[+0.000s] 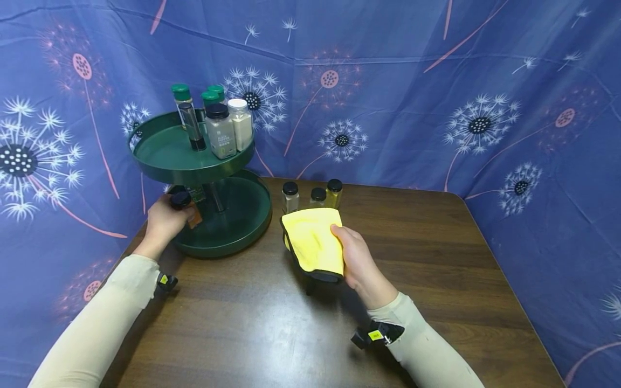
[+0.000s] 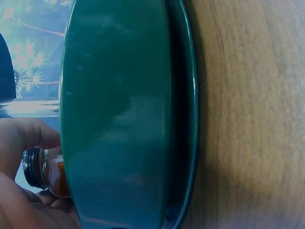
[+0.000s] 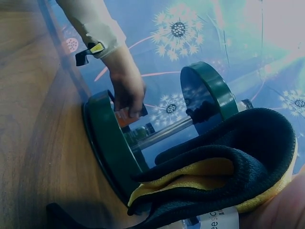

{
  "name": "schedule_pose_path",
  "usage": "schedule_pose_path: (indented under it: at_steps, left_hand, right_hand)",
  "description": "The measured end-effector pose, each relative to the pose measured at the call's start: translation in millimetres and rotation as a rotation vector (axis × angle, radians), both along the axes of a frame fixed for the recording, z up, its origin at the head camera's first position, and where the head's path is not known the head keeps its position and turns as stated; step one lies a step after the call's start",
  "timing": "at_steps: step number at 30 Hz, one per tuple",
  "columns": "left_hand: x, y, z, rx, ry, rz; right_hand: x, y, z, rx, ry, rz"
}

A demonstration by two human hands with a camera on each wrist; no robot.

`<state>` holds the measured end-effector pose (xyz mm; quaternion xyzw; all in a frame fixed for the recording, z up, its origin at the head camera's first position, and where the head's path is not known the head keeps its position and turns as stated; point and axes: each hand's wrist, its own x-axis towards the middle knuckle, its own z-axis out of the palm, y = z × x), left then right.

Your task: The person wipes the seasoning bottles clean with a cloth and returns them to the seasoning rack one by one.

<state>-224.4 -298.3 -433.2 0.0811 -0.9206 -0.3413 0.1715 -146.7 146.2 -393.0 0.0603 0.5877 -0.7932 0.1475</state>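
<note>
My left hand (image 1: 164,222) grips a small clear jar with a black lid (image 1: 180,200) at the left side of the lower tier (image 1: 220,249) of a green two-tier rack. Orange-brown contents show through this jar (image 2: 56,175) in the left wrist view, where the tier's wall hides its base. In my right hand (image 1: 360,261) is a folded yellow cloth with black edging (image 1: 315,240), held above the table to the right of the rack. The right wrist view shows the folded cloth (image 3: 205,191) with its dark underside, and a white printed tag (image 3: 221,218) beneath it.
On the rack's upper tier (image 1: 189,177) stand several spice bottles, among them a grey jar (image 1: 221,134) and a white-lidded one (image 1: 241,126). Three black-lidded jars (image 1: 290,196) stand on the wooden table (image 1: 427,258) behind the cloth. A blue patterned curtain (image 1: 398,108) surrounds the table.
</note>
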Motion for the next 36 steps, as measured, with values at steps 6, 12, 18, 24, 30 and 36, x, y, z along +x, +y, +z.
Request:
schedule_pose_path:
  at_steps: [6, 12, 18, 24, 30, 36]
  left_hand:
    - [0.5, -2.5, 1.8, -0.038, -0.002, -0.040]
    - [15.3, -0.4, 7.9, -0.060, 0.128, -0.010]
    - [35.2, 26.2, 21.6, -0.136, 0.241, 0.008]
    - [41.2, 59.2, 27.7, -0.167, 0.178, -0.077]
    - [37.3, 88.9, 23.9, -0.161, 0.121, -0.171]
    - [29.1, 121.4, 21.8, -0.132, 0.071, -0.268]
  right_hand:
    - [-0.7, -0.1, -1.1, 0.014, 0.002, 0.007]
    - [-3.8, -2.2, -7.0, 0.026, -0.016, 0.012]
    - [-6.2, -3.0, -7.9, 0.024, -0.004, 0.022]
    - [-8.4, -4.0, -4.2, 0.015, 0.016, 0.031]
    - [-8.1, -0.7, -5.8, 0.042, 0.018, 0.028]
    - [-6.4, 6.3, -9.1, 0.046, 0.021, 0.013]
